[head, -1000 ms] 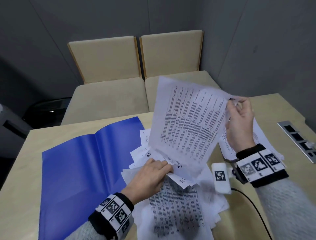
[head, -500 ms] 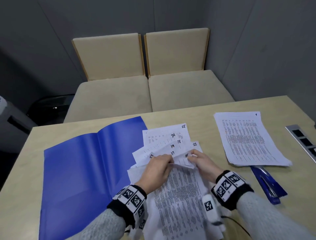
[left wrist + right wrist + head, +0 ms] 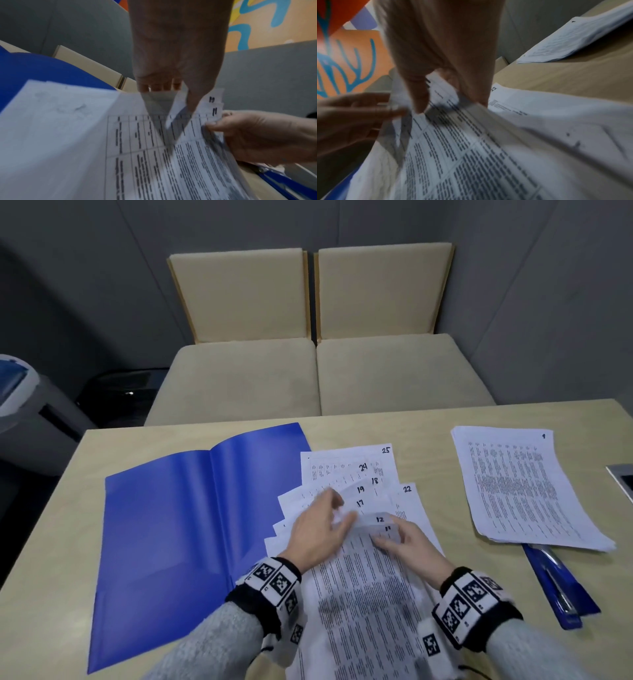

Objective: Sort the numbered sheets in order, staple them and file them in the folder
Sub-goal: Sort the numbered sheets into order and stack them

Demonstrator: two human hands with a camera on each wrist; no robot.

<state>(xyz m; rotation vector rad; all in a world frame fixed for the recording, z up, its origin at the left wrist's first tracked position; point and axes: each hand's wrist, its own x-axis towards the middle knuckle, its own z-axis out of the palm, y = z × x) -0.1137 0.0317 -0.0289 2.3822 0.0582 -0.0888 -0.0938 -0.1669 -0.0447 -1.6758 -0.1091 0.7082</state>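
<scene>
Nearest us, at six o'clock on the worktop point(image 3: 428, 419), lay the loose numbered sheets point(image 3: 363, 604), fanned so their upper corners showed 12, 17, 19, 18, 24, 25 and 22. We saw both hands at the fan's middle. The left hand point(image 3: 318, 532) lay on the sheets at about eleven o'clock of the right one, its thumb and fingers pinching the lifted corner of a sheet. The right hand point(image 3: 407, 546) pinched the raised edge of the sheets just under the corner marked 12, thumb on top. At nine o'clock the blue folder point(image 3: 164, 529) lay open and flat, its right edge beside the fan. At three o'clock a squared stack point(image 3: 524, 487) topped by sheet 1 sat well apart, its near edge overlapping the blue stapler point(image 3: 561, 587). Beyond, at twelve o'clock, stood two beige seats point(image 3: 318, 371).
</scene>
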